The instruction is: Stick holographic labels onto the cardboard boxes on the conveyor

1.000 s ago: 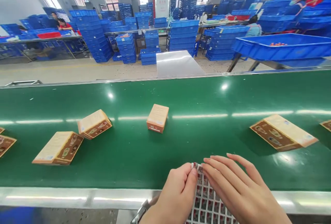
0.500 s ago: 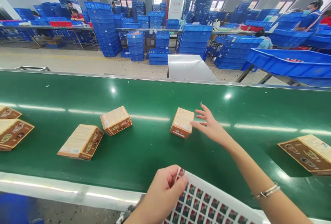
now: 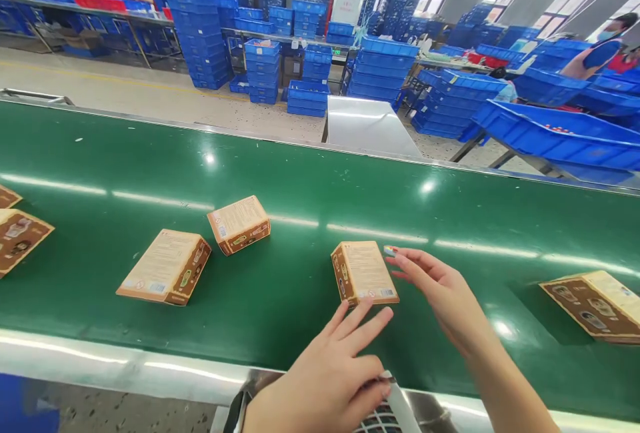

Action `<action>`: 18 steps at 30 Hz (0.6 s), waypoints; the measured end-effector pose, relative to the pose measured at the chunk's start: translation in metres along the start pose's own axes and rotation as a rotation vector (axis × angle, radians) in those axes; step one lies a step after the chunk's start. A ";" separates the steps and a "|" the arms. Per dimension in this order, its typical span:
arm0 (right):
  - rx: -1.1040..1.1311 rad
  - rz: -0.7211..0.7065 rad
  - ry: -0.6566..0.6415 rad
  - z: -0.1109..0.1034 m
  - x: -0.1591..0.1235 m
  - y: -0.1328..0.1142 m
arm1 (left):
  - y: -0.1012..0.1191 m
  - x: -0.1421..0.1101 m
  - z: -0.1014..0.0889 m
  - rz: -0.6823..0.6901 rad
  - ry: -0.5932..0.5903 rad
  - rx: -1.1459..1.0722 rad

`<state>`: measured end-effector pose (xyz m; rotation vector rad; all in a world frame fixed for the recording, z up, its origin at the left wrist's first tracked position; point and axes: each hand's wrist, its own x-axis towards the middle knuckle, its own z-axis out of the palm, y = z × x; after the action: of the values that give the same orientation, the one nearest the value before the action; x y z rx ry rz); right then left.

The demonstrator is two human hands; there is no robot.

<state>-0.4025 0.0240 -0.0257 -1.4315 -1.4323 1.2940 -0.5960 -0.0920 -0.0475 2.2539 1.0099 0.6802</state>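
Note:
A brown and cream carton (image 3: pixel 367 266) lies on the green conveyor belt in front of me, its printed cream face up. The outstretched fingertips of my left hand (image 3: pixel 340 366) are at its near edge. Lower down, that hand's curled fingers hold a sheet of stickers (image 3: pixel 385 419), of which only a white edge and a grid show. My right hand (image 3: pixel 435 286) is just right of the carton. Thumb and fingers pinch a small, colourful sticker (image 3: pixel 391 251) near the carton's right edge.
Two similar cartons, a near one (image 3: pixel 165 266) and a farther one (image 3: pixel 243 223), lie to the left. Others sit at the left edge and at right (image 3: pixel 600 306). Beyond the belt (image 3: pixel 300 173) stand a metal table (image 3: pixel 367 126), stacked blue crates (image 3: pixel 190 26) and people working.
The carton has turned and sits nearer me. My left fingers have reached to it, and the sticker sheet has dropped mostly from sight. My right hand has come nearer, its fingers closer together.

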 end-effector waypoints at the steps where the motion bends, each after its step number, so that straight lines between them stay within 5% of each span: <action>1: 0.034 0.041 0.049 0.005 -0.005 0.001 | 0.000 0.001 -0.001 -0.015 -0.010 -0.030; 7: 0.027 0.129 0.128 0.023 -0.008 0.001 | 0.001 0.004 -0.008 -0.064 -0.052 -0.155; 18: -0.153 0.193 -0.149 -0.002 0.012 -0.029 | 0.002 0.010 -0.008 -0.021 -0.091 -0.097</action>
<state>-0.4094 0.0393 0.0005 -1.6361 -1.5496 1.4637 -0.5947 -0.0832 -0.0389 2.1669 0.9347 0.5992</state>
